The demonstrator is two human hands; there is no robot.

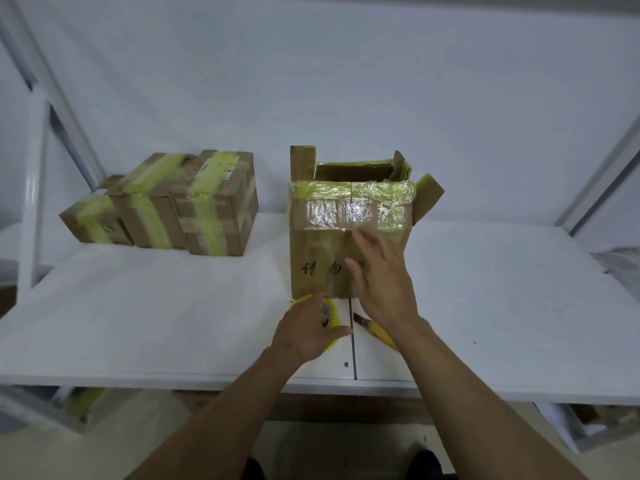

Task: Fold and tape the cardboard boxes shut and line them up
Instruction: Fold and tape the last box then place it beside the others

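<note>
White table (138,323), white wall: the open box (322,258) is standing at centre with its flaps up, and three taped boxes (214,206) are sitting to the left. The left hand (308,332) is gripping the tape roll (334,311); the right hand (381,282), fingers straight, is touching the box front. The likely next move is folding the flaps down.

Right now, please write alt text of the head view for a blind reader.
A person's right hand is spread open at the front of an open cardboard box on a white table, while the left hand grips a yellow tape roll. Three taped boxes stand in a row at left; a yellow-handled knife lies nearby.
</note>
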